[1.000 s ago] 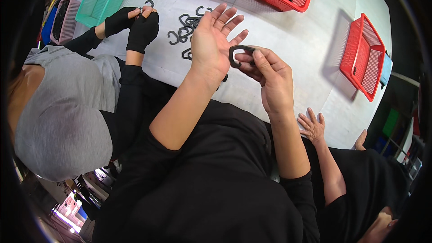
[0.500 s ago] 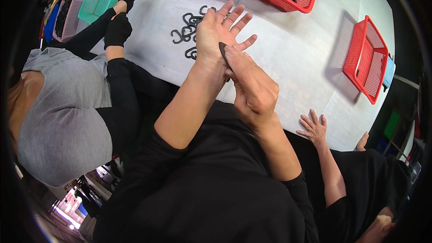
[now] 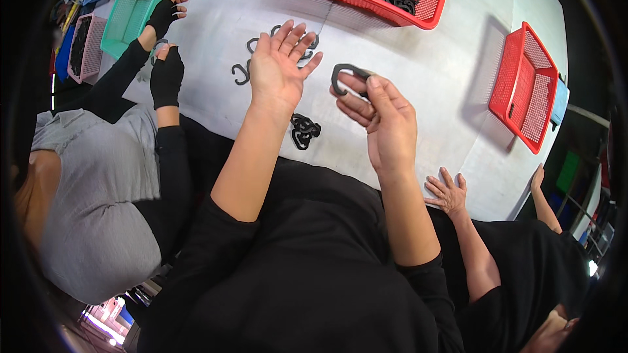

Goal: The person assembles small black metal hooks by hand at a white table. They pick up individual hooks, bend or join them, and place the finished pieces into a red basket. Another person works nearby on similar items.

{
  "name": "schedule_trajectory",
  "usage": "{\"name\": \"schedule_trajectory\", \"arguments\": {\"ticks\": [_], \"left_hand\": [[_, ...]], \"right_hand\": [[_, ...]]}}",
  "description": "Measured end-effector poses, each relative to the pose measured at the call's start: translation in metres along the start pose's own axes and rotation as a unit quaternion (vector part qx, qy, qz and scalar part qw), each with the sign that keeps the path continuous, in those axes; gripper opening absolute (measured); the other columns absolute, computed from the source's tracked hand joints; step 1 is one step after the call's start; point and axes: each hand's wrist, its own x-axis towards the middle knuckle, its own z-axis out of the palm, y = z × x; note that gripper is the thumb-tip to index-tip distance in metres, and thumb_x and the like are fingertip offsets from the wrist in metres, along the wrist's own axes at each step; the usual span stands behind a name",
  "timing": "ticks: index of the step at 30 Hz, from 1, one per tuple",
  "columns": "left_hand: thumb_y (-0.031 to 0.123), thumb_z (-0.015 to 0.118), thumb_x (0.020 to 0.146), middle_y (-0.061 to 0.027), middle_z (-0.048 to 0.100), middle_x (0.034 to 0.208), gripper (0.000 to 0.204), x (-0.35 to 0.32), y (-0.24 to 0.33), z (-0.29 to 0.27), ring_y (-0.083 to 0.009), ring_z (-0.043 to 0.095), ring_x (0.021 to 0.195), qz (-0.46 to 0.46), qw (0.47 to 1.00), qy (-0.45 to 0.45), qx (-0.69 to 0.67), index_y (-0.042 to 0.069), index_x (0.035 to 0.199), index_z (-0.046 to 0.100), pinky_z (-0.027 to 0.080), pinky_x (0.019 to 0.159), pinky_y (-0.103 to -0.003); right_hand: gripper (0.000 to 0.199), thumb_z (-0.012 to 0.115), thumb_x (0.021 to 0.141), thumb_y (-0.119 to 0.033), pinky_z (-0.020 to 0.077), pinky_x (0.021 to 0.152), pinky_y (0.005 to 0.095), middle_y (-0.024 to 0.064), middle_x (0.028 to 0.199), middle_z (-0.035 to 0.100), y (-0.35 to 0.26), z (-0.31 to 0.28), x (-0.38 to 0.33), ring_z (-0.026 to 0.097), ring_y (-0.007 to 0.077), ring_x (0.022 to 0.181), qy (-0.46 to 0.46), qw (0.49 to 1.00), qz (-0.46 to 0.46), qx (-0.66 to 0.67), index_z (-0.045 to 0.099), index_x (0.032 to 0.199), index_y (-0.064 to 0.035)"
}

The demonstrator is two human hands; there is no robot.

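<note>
My left hand (image 3: 278,78) is held palm up over the table, fingers apart, with nothing in it. To its right, my right hand (image 3: 396,124) pinches a black C-shaped hook (image 3: 348,67) between thumb and fingers, its gap facing down and left. Beyond and partly behind my left hand lie several loose black hooks (image 3: 241,76) of the same shape. A small heap of black hooks (image 3: 305,134) rests by the near table edge, between my forearms.
A red basket (image 3: 353,5) full of black hooks stands at the far side; another red basket (image 3: 521,85) is at the right. At left, a person in black fingerless gloves (image 3: 167,78) works beside a green basket (image 3: 114,33). Another person's hand (image 3: 451,191) rests on the table at right.
My hands have moved apart: the left one went left, the right one right and turned, lifting the hook off the left palm. The heap near the table edge has come into view.
</note>
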Motion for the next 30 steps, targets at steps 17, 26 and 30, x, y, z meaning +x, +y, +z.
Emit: {"name": "schedule_trajectory", "arguments": {"ticks": [17,26,30], "left_hand": [[0.013,0.068,0.072,-0.0068,0.060,0.085,0.022,0.090,-0.046,-0.062,-0.0241,0.058,0.079,0.290,0.567,0.020,0.771,0.004,0.091,0.060,0.047,0.067,-0.035],[0.017,0.068,0.078,-0.0007,0.058,0.070,0.022,-0.012,-0.015,-0.012,-0.0068,0.051,0.060,-0.042,0.920,-0.130,0.367,0.003,0.090,0.055,0.036,0.055,-0.019],[0.017,0.068,0.078,-0.0001,0.057,0.069,0.021,-0.047,-0.009,-0.005,-0.0058,0.051,0.059,-0.055,0.923,-0.161,0.346,0.004,0.087,0.055,0.035,0.054,-0.019]], "right_hand": [[0.036,0.043,0.092,-0.009,0.0476,0.088,0.0324,0.0189,0.119,0.050,-0.030,-0.047,0.080,0.057,0.0260,0.104,0.067,0.995,-0.068,-0.043,0.039,0.125,0.0065],[0.028,0.054,0.088,-0.011,0.0471,0.079,0.0279,0.0122,0.108,0.059,0.016,-0.052,0.006,0.060,0.0168,0.093,0.024,0.965,-0.100,-0.240,0.053,0.112,0.0030],[0.029,0.054,0.089,-0.013,0.0493,0.076,0.0276,0.0140,0.106,0.060,0.011,-0.043,-0.014,0.061,0.0180,0.092,-0.001,0.986,-0.070,-0.150,0.053,0.113,0.0030]]}}
